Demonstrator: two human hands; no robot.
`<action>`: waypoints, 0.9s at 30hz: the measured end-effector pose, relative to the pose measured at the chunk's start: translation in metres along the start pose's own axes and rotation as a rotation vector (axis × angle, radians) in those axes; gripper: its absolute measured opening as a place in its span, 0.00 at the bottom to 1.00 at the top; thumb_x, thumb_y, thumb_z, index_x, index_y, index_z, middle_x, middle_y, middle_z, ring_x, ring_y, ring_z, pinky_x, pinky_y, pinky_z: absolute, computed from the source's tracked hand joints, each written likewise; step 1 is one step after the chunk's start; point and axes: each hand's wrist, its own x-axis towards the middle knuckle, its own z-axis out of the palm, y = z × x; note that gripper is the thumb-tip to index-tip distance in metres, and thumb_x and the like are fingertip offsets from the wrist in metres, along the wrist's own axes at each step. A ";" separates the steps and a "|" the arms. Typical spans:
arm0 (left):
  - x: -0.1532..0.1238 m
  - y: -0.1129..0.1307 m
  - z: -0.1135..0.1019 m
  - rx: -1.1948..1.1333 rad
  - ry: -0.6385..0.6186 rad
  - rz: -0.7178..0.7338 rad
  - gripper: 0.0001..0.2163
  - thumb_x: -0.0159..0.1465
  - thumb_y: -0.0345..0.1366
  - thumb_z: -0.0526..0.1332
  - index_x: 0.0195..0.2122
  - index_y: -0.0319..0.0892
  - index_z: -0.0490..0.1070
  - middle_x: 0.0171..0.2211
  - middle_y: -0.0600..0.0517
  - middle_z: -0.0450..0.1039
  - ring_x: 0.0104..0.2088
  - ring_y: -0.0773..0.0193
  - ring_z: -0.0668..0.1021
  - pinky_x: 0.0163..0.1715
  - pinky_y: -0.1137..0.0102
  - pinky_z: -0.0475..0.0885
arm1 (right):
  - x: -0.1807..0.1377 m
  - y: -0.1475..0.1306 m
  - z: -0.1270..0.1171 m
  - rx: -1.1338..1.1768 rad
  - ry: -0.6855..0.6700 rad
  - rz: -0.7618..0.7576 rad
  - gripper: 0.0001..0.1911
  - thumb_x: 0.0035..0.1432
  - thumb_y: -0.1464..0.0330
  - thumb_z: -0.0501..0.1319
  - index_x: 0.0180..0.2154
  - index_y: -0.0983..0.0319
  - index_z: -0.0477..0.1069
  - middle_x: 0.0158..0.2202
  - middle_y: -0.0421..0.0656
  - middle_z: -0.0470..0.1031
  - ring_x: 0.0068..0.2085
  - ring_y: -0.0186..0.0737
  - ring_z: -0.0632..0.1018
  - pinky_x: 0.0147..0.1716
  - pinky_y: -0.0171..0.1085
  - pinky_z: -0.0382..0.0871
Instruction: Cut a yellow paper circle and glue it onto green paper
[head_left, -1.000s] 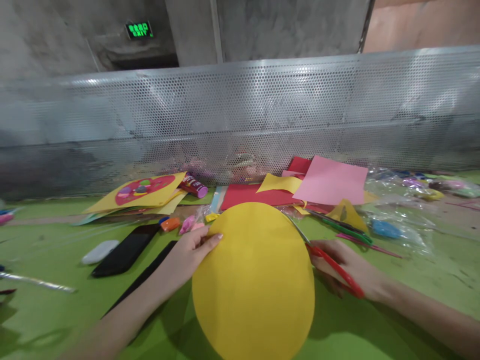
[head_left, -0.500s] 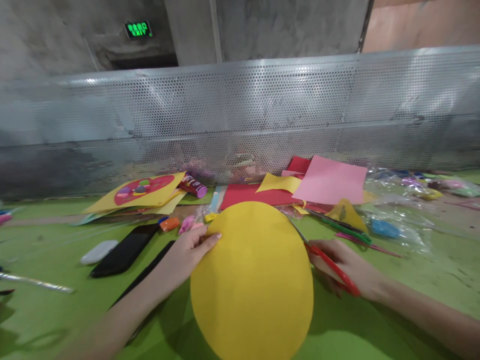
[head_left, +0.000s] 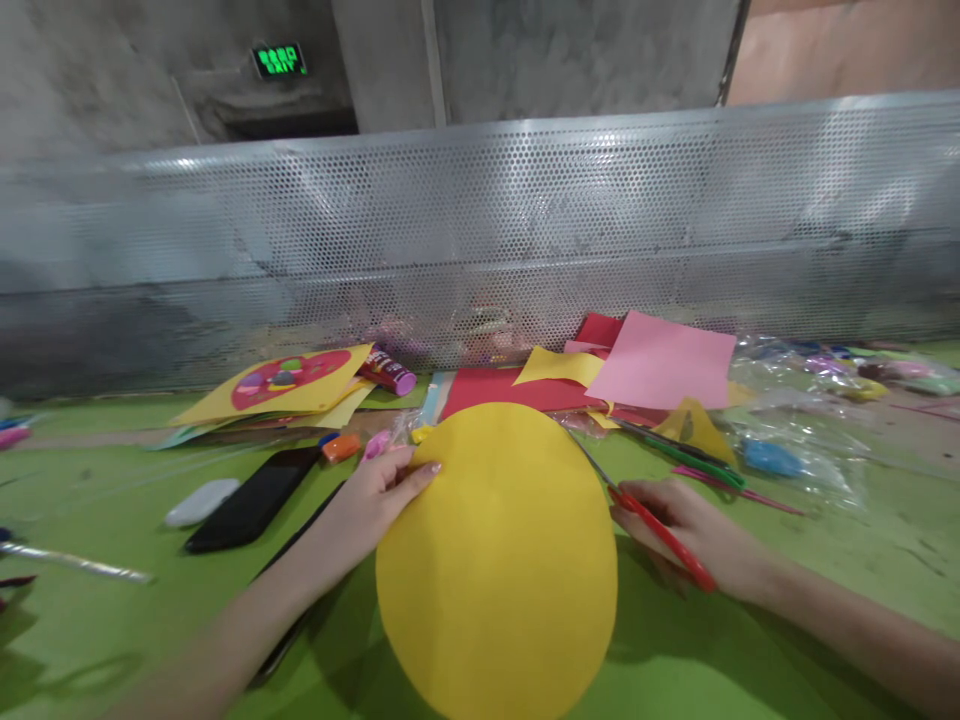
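A large rounded sheet of yellow paper point(head_left: 499, 570) is held up in front of me. My left hand point(head_left: 386, 490) pinches its upper left edge, thumb on the near face and fingers behind. At the paper's right edge, my right hand point(head_left: 679, 530) is closed around a pair of scissors with red handles point(head_left: 667, 540). The metal blades point up and left along the paper's upper right rim and lie partly behind it. Whether they touch the paper I cannot tell.
On the green table point(head_left: 847, 600) lie a black phone point(head_left: 259, 500), a white case point(head_left: 201, 503), green-handled scissors point(head_left: 697, 462) and a plastic bag with blue clay point(head_left: 772, 457). Behind are a pink sheet point(head_left: 664, 360), a yellow card with a red heart point(head_left: 281, 385) and a perforated metal panel point(head_left: 480, 220).
The yellow paper has shifted slightly left, its right edge now a little further from my right hand. Both hands keep their grip and nearly the same place.
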 end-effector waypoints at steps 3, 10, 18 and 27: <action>-0.001 0.001 -0.001 0.011 0.005 0.032 0.14 0.57 0.46 0.55 0.36 0.42 0.71 0.32 0.50 0.75 0.32 0.57 0.74 0.30 0.68 0.67 | 0.001 0.002 0.000 -0.034 0.022 -0.018 0.17 0.56 0.58 0.49 0.23 0.62 0.61 0.17 0.36 0.62 0.18 0.32 0.65 0.16 0.31 0.53; 0.001 0.002 -0.002 0.059 0.028 0.060 0.15 0.57 0.46 0.54 0.39 0.44 0.72 0.33 0.50 0.75 0.32 0.56 0.75 0.31 0.67 0.68 | 0.002 0.004 -0.001 -0.096 0.038 -0.056 0.18 0.56 0.58 0.49 0.22 0.63 0.62 0.19 0.37 0.63 0.21 0.33 0.64 0.19 0.32 0.53; 0.000 0.000 -0.004 0.051 0.032 0.064 0.16 0.57 0.46 0.55 0.42 0.45 0.72 0.35 0.49 0.76 0.33 0.56 0.75 0.31 0.67 0.68 | 0.003 0.006 -0.001 -0.131 0.021 -0.043 0.19 0.57 0.56 0.48 0.25 0.64 0.64 0.21 0.39 0.65 0.23 0.34 0.65 0.20 0.32 0.54; 0.000 0.002 -0.004 0.052 0.019 0.047 0.16 0.56 0.46 0.54 0.40 0.44 0.72 0.32 0.50 0.75 0.32 0.56 0.75 0.30 0.67 0.67 | 0.002 0.000 -0.002 -0.115 0.043 -0.030 0.17 0.56 0.58 0.48 0.24 0.63 0.63 0.18 0.38 0.64 0.20 0.34 0.66 0.19 0.32 0.55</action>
